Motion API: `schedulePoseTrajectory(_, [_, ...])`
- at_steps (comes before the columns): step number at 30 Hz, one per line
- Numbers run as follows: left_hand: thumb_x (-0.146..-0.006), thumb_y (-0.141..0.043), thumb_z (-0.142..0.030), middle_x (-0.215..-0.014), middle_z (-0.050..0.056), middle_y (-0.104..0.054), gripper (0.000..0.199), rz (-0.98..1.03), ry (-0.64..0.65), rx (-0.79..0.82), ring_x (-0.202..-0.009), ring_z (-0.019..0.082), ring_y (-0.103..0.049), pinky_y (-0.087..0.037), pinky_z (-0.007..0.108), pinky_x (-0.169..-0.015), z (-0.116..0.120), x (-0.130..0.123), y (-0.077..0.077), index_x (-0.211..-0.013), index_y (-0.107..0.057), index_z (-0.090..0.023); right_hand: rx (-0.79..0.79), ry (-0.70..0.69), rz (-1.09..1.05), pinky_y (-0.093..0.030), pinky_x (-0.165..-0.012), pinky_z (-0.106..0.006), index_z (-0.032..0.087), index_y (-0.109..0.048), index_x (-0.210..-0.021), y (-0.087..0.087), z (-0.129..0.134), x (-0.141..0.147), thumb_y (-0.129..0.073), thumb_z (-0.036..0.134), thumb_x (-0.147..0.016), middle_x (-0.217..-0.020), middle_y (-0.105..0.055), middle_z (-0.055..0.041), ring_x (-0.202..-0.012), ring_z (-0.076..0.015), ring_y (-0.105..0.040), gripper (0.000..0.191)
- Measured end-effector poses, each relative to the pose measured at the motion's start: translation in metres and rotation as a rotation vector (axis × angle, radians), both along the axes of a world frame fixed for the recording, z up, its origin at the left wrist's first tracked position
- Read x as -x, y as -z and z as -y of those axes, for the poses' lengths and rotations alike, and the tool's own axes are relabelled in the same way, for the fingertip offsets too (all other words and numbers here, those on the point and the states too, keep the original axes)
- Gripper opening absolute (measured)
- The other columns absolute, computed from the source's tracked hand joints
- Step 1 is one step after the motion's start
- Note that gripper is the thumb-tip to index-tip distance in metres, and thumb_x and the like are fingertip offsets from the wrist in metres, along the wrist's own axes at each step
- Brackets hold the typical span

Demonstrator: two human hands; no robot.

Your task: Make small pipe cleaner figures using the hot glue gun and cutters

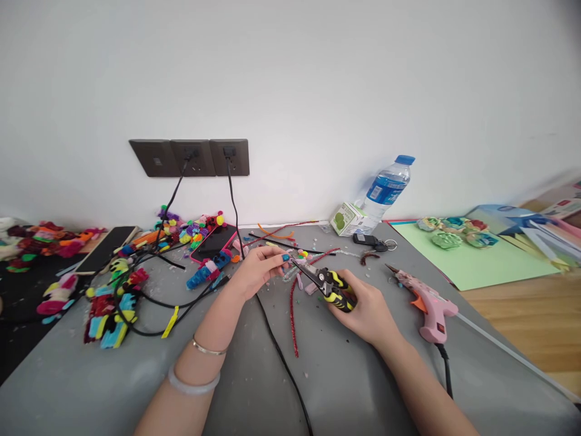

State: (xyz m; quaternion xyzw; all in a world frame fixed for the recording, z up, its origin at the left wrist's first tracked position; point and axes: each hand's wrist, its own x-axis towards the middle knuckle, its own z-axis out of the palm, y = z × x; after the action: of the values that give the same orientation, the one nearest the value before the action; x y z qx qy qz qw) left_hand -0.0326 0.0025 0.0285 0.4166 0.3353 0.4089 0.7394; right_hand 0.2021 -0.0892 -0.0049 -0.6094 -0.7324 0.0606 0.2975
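Note:
My right hand (363, 306) is wrapped round the yellow and black handles of pliers (333, 290), whose narrow jaws point up and left. The jaw tips reach the fingertips of my left hand (261, 269). Those fingers are pinched together, and what they hold is too small to make out. Below and around the tips lie red tinsel stems (293, 321), pale pink bits and small coloured scraps on the grey table (254, 381).
Colourful fuzzy figures (111, 309), black cables (276, 345) and phones (106, 249) lie on the left. A bottle (385, 191), small box (347, 219) and keys (372, 242) are at the back. Rightward are a pink glue gun (431, 306) and green paper (481, 263).

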Motion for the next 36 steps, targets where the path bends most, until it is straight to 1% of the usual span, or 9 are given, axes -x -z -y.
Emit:
schedulePoseTrajectory(7, [-0.059, -0.091, -0.030, -0.066, 0.002, -0.067, 0.027, 0.022, -0.006, -0.006, -0.058, 0.008, -0.058, -0.049, 0.020, -0.058, -0.0001, -0.0009, -0.0008, -0.071, -0.074, -0.013, 0.001, -0.010, -0.025, -0.042, -0.052, -0.025, 0.025, -0.052, -0.094, -0.0007, -0.0004, 0.0014, -0.060, 0.028, -0.073, -0.069, -0.066, 0.0012, -0.054, -0.0169, -0.060, 0.022])
schedulePoseTrajectory(18, [-0.061, -0.091, -0.030, -0.072, 0.001, -0.065, 0.028, 0.056, -0.003, -0.045, -0.063, 0.010, -0.060, -0.050, 0.024, -0.065, -0.0006, 0.0005, 0.0017, -0.075, -0.073, -0.014, 0.009, -0.003, -0.035, -0.045, -0.054, -0.025, 0.024, -0.054, -0.096, -0.0004, -0.0001, 0.0016, -0.059, 0.028, -0.073, -0.073, -0.067, -0.0004, -0.057, -0.0178, -0.062, 0.023])
schedulePoseTrajectory(23, [-0.063, -0.090, -0.035, -0.073, 0.000, -0.063, 0.030, 0.051, 0.000, -0.054, -0.064, 0.010, -0.059, -0.049, 0.025, -0.065, -0.0007, 0.0025, 0.0022, -0.081, -0.074, -0.016, -0.010, 0.015, -0.054, -0.046, -0.055, -0.025, 0.024, -0.055, -0.097, 0.0004, -0.0009, 0.0023, -0.059, 0.028, -0.072, -0.073, -0.068, -0.0015, -0.057, -0.0180, -0.063, 0.025])
schedulePoseTrajectory(29, [-0.063, -0.090, -0.033, -0.079, 0.001, -0.065, 0.030, -0.001, 0.014, -0.060, -0.066, 0.010, -0.057, -0.044, 0.024, -0.066, -0.0004, 0.0036, -0.0005, -0.083, -0.076, -0.017, -0.015, 0.006, -0.052, -0.048, -0.056, -0.025, 0.023, -0.056, -0.099, 0.0002, -0.0004, 0.0021, -0.059, 0.029, -0.073, -0.076, -0.070, -0.0018, -0.059, -0.0178, -0.064, 0.027])
schedulePoseTrajectory(32, [-0.060, -0.091, -0.038, -0.080, 0.002, -0.065, 0.035, -0.037, 0.030, -0.047, -0.067, 0.011, -0.057, -0.043, 0.025, -0.066, 0.0001, 0.0035, -0.0018, -0.084, -0.075, -0.017, -0.007, 0.007, -0.044, -0.047, -0.055, -0.024, 0.023, -0.056, -0.098, -0.0003, -0.0001, 0.0023, -0.060, 0.028, -0.074, -0.075, -0.070, -0.0012, -0.059, -0.0173, -0.065, 0.025])
schedulePoseTrajectory(36, [-0.058, -0.089, -0.050, -0.073, 0.001, -0.064, 0.046, -0.108, 0.060, 0.008, -0.065, 0.011, -0.056, -0.040, 0.025, -0.064, 0.0007, 0.0037, -0.0022, -0.084, -0.073, -0.016, -0.024, 0.010, -0.032, -0.048, -0.056, -0.024, 0.023, -0.057, -0.100, 0.0013, -0.0010, 0.0024, -0.061, 0.029, -0.074, -0.077, -0.070, -0.0015, -0.061, -0.0175, -0.066, 0.027])
